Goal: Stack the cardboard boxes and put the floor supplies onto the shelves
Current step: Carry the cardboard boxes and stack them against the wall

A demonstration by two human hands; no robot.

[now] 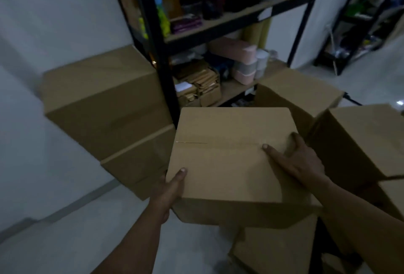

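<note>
1. forearms reach in from the bottom edge of the frame, and between them at centre frame is the held box. it is closed, with its flaps meeting in a seam across the top, and it sits above another box at lower right.
2. black shelving unit fills the upper centre. its 2 visible shelves are crowded with supplies, most of them too blurred to name, and pink rolls lie on the lower one.
3. stack of 2 boxes stands at middle left against the white wall, with the larger box on top, just beside the shelving post.
4. open box sits at the right edge, with 1 more box behind it near the shelf foot.
5. right hand grips the held box at its right side, thumb flat on the top and fingers curled over the edge.
6. left hand grips the lower left corner, thumb on top. its fingers are hidden under the box.
</note>
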